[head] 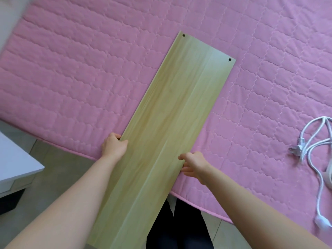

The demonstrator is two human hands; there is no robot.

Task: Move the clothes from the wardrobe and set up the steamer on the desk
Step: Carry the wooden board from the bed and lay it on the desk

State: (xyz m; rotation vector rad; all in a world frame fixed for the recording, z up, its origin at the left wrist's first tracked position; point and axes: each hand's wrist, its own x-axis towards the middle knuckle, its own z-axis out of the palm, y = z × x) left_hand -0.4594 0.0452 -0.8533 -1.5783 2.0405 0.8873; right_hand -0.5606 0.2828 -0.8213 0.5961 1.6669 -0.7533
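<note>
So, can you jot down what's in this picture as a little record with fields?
Surface: pink quilted bed cover
Held object: wooden board, far end on the bed cover, near end overhanging its edge
Left hand: grips the board's left edge
Right hand: grips the board's right edge
Also on bed: white power cord with plug, far right
Beside bed: white furniture, left

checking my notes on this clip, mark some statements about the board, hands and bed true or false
The left hand and right hand grip the wooden board by its long edges: true.
The board is over the floor only: false, its far end reaches over the pink quilt.
A white cable with a plug lies on the quilt: true.
The board's far end has no holes: false, two dark holes sit at its far corners.
</note>
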